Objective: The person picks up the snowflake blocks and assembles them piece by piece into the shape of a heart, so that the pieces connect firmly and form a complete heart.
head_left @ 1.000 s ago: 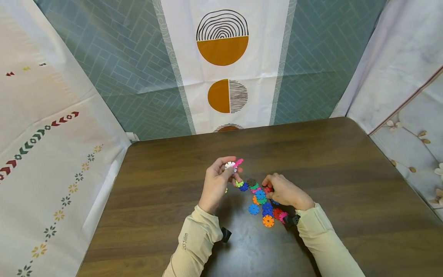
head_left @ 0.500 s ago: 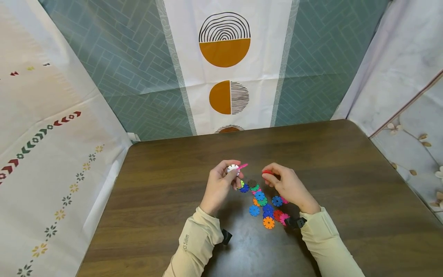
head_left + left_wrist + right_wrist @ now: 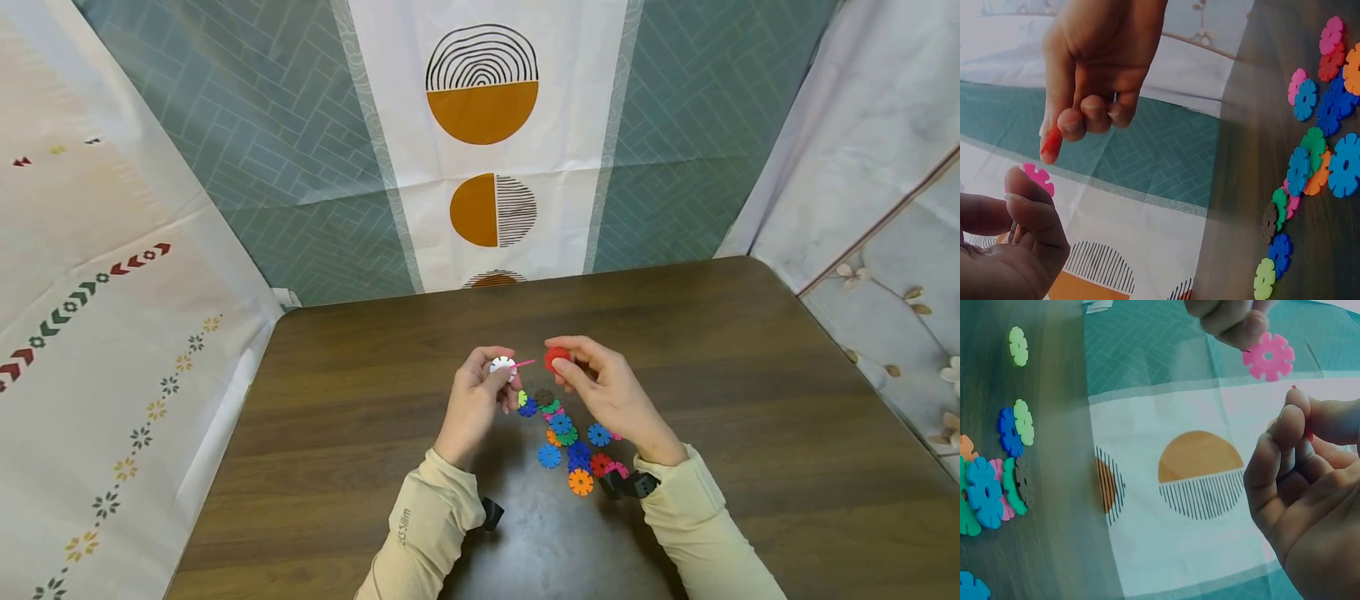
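Note:
My left hand (image 3: 471,402) pinches a white notched plastic disc (image 3: 501,367) above the table. Joined to that disc is a pink notched disc (image 3: 1269,357), seen edge-on in the head view and face-on in the right wrist view. Just to the right, my right hand (image 3: 617,402) grips a red notched disc (image 3: 557,358) between thumb and fingers. A small gap separates the pink disc from the red one. Fingers cover most of the red disc in the right wrist view. In the left wrist view the white disc is mostly hidden.
Below the hands, several loose discs lie on the brown table (image 3: 360,400), some overlapping. Among them are an orange disc (image 3: 581,482), a light blue disc (image 3: 549,456) and a brown disc (image 3: 544,397). Patterned cloth (image 3: 495,150) hangs behind the table.
My right hand has picked up the red disc from the pile, lifted it and brought it left towards the pink disc. The left hand stays nearly in place; its pink disc has turned edge-on.

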Demonstrator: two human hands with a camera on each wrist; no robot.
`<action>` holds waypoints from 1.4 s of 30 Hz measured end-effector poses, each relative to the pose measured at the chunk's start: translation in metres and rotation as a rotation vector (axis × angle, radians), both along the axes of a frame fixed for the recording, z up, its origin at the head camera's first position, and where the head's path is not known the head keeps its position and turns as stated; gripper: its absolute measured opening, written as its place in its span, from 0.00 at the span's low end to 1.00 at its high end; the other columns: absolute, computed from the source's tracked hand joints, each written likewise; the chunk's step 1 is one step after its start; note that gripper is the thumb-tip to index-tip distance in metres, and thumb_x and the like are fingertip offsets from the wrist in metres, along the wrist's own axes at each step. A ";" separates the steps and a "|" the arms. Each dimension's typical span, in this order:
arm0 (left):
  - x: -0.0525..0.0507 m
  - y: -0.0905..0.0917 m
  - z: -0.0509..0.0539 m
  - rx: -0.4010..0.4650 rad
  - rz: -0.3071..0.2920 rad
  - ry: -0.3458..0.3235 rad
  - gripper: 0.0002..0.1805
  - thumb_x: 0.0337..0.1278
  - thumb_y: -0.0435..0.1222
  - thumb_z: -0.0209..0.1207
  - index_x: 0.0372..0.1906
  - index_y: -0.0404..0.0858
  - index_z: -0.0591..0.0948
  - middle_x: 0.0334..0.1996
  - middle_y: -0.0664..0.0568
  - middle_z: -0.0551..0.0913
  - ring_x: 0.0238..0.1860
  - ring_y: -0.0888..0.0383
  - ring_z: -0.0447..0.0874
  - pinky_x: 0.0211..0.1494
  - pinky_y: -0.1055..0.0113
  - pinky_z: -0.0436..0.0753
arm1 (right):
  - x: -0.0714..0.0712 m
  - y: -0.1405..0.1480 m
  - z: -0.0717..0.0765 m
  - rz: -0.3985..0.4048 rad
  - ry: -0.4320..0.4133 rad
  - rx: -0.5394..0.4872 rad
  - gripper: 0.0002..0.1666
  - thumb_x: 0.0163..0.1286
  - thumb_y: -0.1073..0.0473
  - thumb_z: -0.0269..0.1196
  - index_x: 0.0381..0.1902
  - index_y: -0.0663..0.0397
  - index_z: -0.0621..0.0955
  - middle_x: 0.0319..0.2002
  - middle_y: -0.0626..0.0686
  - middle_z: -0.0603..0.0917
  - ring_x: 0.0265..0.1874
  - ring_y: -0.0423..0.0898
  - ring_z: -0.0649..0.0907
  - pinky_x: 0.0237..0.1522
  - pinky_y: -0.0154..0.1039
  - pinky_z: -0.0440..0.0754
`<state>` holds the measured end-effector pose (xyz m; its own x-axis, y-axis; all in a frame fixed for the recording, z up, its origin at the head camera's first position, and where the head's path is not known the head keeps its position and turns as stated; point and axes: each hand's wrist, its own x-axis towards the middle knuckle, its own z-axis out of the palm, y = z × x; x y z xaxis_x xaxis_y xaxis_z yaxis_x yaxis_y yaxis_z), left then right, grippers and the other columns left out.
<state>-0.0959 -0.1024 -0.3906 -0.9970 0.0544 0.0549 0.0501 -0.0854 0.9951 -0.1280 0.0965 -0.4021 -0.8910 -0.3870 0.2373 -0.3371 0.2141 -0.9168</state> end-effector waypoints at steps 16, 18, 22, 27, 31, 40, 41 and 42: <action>-0.001 0.005 -0.003 0.019 -0.021 -0.005 0.10 0.68 0.27 0.46 0.50 0.28 0.72 0.26 0.44 0.78 0.19 0.58 0.75 0.23 0.73 0.75 | 0.001 -0.006 -0.004 0.002 0.003 -0.033 0.19 0.73 0.56 0.57 0.61 0.46 0.77 0.33 0.50 0.82 0.32 0.47 0.82 0.38 0.45 0.84; -0.001 0.005 -0.003 0.009 -0.022 -0.008 0.10 0.68 0.27 0.46 0.50 0.28 0.72 0.26 0.45 0.78 0.19 0.57 0.75 0.23 0.72 0.75 | 0.002 -0.006 -0.003 -0.002 0.004 -0.031 0.19 0.74 0.56 0.57 0.61 0.45 0.77 0.33 0.50 0.82 0.32 0.47 0.82 0.38 0.46 0.84; 0.000 0.005 -0.002 -0.005 -0.028 -0.010 0.10 0.68 0.27 0.47 0.49 0.28 0.74 0.26 0.45 0.78 0.19 0.57 0.75 0.23 0.72 0.75 | 0.003 -0.007 -0.002 -0.012 0.012 -0.026 0.19 0.74 0.55 0.57 0.61 0.45 0.77 0.33 0.49 0.81 0.32 0.46 0.82 0.38 0.49 0.84; -0.001 0.005 -0.001 -0.006 -0.037 -0.006 0.10 0.69 0.28 0.47 0.48 0.27 0.74 0.25 0.44 0.78 0.19 0.57 0.75 0.23 0.71 0.75 | 0.004 -0.008 -0.001 -0.028 0.024 -0.021 0.18 0.74 0.55 0.57 0.60 0.44 0.77 0.33 0.48 0.81 0.32 0.46 0.81 0.38 0.48 0.83; 0.000 0.004 -0.001 -0.009 -0.038 -0.007 0.10 0.69 0.27 0.47 0.48 0.27 0.74 0.26 0.43 0.78 0.19 0.57 0.75 0.23 0.71 0.75 | 0.004 -0.009 -0.001 -0.037 0.020 -0.022 0.18 0.74 0.54 0.57 0.60 0.44 0.77 0.34 0.48 0.81 0.32 0.46 0.81 0.39 0.50 0.83; 0.000 0.003 0.000 -0.006 -0.037 -0.002 0.10 0.68 0.28 0.47 0.48 0.28 0.75 0.26 0.42 0.77 0.18 0.56 0.75 0.23 0.71 0.75 | 0.004 -0.011 -0.002 -0.048 0.039 -0.026 0.18 0.74 0.55 0.56 0.60 0.45 0.77 0.34 0.48 0.81 0.33 0.45 0.81 0.38 0.42 0.83; 0.000 0.003 0.000 -0.006 -0.037 -0.002 0.10 0.69 0.28 0.47 0.48 0.28 0.75 0.25 0.42 0.77 0.18 0.56 0.75 0.23 0.71 0.75 | 0.004 -0.011 -0.002 -0.049 0.039 -0.026 0.18 0.74 0.55 0.56 0.60 0.45 0.77 0.34 0.48 0.81 0.33 0.45 0.81 0.38 0.42 0.83; 0.000 0.002 0.000 -0.006 -0.036 -0.002 0.10 0.69 0.28 0.47 0.48 0.28 0.75 0.25 0.43 0.77 0.18 0.56 0.75 0.23 0.71 0.75 | 0.004 -0.011 -0.002 -0.050 0.039 -0.026 0.18 0.74 0.55 0.56 0.60 0.45 0.77 0.34 0.48 0.81 0.33 0.45 0.81 0.38 0.41 0.83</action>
<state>-0.0956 -0.1001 -0.3911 -0.9945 0.0907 0.0527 0.0454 -0.0807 0.9957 -0.1243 0.0853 -0.4046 -0.8990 -0.3357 0.2812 -0.3619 0.2079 -0.9087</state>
